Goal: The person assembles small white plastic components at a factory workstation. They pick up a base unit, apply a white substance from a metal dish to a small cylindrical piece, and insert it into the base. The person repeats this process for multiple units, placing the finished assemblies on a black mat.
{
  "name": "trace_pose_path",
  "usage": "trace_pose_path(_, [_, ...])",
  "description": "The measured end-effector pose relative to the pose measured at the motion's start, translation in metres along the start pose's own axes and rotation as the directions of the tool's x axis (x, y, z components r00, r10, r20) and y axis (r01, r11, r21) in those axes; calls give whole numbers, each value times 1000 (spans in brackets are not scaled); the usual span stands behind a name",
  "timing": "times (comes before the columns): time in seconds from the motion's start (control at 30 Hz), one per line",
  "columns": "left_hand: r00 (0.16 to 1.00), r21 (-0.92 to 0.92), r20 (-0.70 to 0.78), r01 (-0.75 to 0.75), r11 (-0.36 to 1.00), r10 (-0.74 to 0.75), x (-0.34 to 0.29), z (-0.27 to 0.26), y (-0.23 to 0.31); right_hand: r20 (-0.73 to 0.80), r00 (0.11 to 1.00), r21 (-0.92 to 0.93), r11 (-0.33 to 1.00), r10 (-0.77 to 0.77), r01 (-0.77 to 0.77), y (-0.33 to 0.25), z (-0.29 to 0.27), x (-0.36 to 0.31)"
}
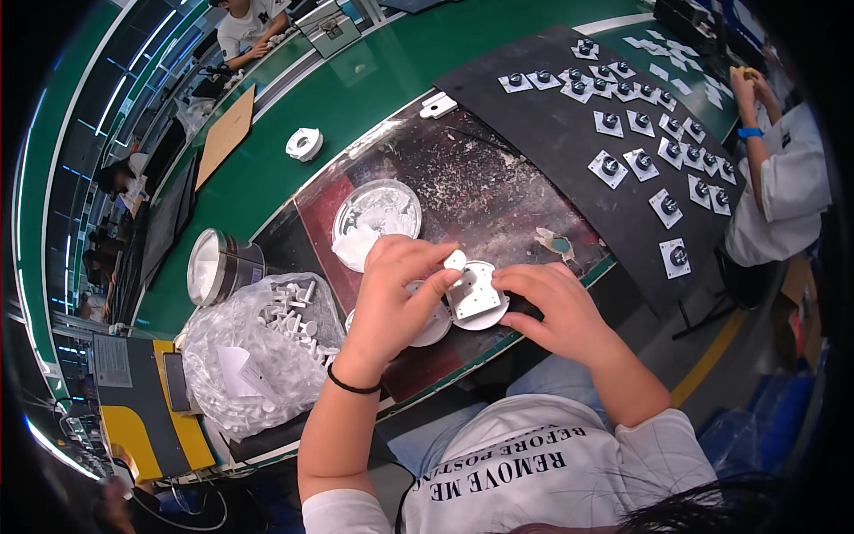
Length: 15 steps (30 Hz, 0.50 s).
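One white round part (478, 303) held by both hands, left (396, 294) and right (551, 303).

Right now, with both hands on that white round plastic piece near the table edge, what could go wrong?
1. The white round plastic piece sits close to the near table edge; a slip by the left hand or right hand might send it off.
2. The small white part pinched in the left fingertips could drop into the debris on the dark work mat.
3. The left forearm is beside the clear plastic bag of white parts and might knock it.
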<state>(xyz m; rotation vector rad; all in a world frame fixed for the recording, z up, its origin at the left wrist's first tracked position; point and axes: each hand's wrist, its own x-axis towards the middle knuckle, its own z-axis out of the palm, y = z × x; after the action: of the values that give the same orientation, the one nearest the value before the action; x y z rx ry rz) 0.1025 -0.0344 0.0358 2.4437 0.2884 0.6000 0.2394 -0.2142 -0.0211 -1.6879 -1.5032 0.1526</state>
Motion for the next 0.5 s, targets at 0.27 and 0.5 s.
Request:
trace_pose_path(0.27, [995,-77,-25,99,992,-101,-2,7,-2,-5,1000,-14,1000,6,-6,0,1,-1])
trace_pose_path(0.5, [995,70,90,25,997,-31,2,6,-1,-3,1000,-23,1000,5,-5,0,1,0])
